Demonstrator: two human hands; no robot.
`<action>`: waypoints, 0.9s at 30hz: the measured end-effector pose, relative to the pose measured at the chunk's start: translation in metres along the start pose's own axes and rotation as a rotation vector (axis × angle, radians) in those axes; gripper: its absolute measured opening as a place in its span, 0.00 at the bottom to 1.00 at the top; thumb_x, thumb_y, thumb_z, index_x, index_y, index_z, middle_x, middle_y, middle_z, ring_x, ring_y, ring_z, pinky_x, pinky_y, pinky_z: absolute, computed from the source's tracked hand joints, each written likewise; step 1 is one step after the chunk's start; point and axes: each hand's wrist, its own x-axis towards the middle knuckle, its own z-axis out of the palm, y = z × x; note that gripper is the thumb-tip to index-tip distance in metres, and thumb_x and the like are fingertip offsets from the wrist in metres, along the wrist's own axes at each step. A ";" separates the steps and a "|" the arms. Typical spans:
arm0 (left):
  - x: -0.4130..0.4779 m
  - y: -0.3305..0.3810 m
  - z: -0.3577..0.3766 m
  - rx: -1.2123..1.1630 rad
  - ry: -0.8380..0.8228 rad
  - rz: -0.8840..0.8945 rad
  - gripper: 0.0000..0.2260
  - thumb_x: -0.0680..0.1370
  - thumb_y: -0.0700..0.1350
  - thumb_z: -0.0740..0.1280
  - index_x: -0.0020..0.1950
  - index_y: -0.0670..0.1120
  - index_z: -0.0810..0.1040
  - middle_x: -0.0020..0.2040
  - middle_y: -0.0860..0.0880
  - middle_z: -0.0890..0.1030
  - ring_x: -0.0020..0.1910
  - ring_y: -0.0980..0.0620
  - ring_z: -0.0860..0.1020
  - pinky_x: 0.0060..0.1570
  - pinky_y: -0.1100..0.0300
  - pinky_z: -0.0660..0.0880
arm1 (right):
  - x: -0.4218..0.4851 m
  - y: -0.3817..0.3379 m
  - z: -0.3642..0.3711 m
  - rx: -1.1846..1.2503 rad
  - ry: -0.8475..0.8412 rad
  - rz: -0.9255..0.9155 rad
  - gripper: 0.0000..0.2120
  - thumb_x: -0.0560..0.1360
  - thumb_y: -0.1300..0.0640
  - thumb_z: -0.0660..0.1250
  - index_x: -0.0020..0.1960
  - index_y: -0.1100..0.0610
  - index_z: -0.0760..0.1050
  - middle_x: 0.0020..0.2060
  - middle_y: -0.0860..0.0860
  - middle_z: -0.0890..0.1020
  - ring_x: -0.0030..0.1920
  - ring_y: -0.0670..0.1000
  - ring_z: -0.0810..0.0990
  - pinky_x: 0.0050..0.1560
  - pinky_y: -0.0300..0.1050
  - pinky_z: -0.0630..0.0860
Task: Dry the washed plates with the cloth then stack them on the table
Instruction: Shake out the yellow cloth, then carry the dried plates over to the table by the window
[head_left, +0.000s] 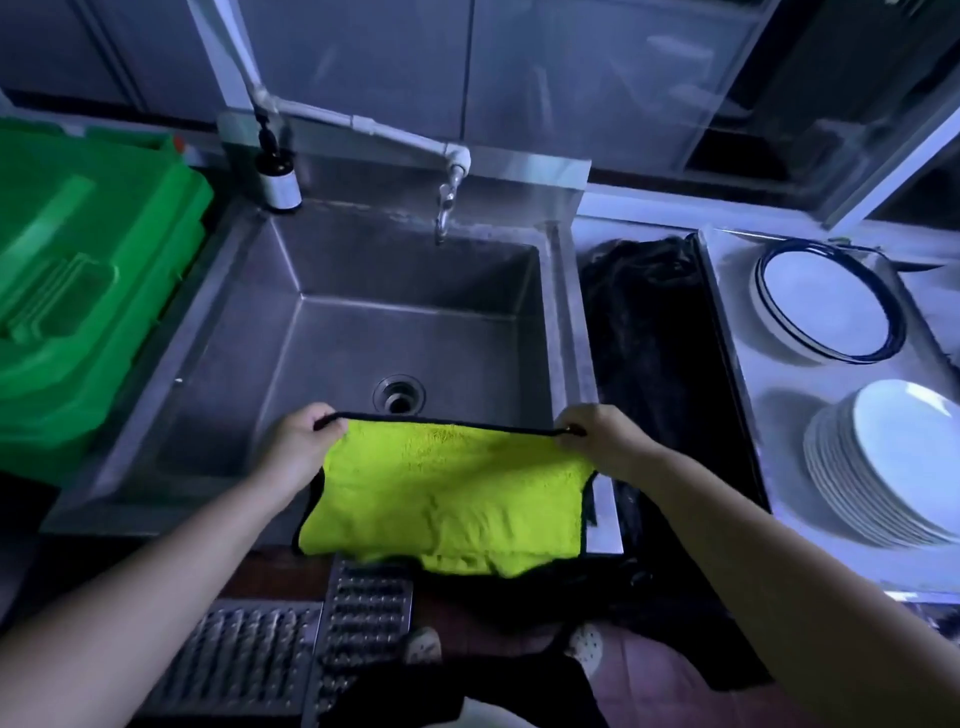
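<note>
A yellow-green cloth (447, 493) with a black hem hangs stretched over the front edge of the steel sink (291, 332). My left hand (298, 441) pinches its top left corner and my right hand (597, 436) pinches the top right corner. On the steel table (769, 374) to the right lies a tall stack of white plates (893, 467), tilted. Behind it sit a few white plates with blue rims (828, 301).
A tap (447, 208) hangs over the sink's back, with a soap bottle (278, 176) on the left corner. Green plastic crates (78, 301) stand at the left. A bin lined with a black bag (660, 353) fills the gap between sink and table. Metal floor grates (291, 654) lie below.
</note>
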 end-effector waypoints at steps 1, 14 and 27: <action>0.006 -0.005 0.001 0.047 0.004 0.000 0.13 0.77 0.40 0.68 0.34 0.49 0.74 0.31 0.45 0.73 0.34 0.48 0.71 0.38 0.54 0.66 | 0.004 -0.002 0.006 -0.024 0.027 0.013 0.02 0.77 0.59 0.67 0.46 0.53 0.77 0.36 0.48 0.78 0.34 0.49 0.76 0.30 0.39 0.68; 0.011 0.021 0.010 0.305 -0.023 0.045 0.07 0.74 0.45 0.72 0.50 0.48 0.80 0.48 0.51 0.83 0.47 0.50 0.80 0.47 0.59 0.72 | -0.025 0.021 0.008 0.066 0.375 0.052 0.11 0.76 0.61 0.67 0.57 0.55 0.81 0.48 0.46 0.79 0.55 0.51 0.75 0.46 0.38 0.68; -0.057 0.229 0.215 0.210 -0.438 0.509 0.05 0.76 0.42 0.68 0.49 0.50 0.81 0.41 0.55 0.80 0.45 0.51 0.79 0.45 0.61 0.74 | -0.178 0.159 -0.080 0.305 1.024 0.470 0.10 0.75 0.64 0.65 0.46 0.52 0.83 0.43 0.48 0.83 0.43 0.52 0.80 0.46 0.44 0.71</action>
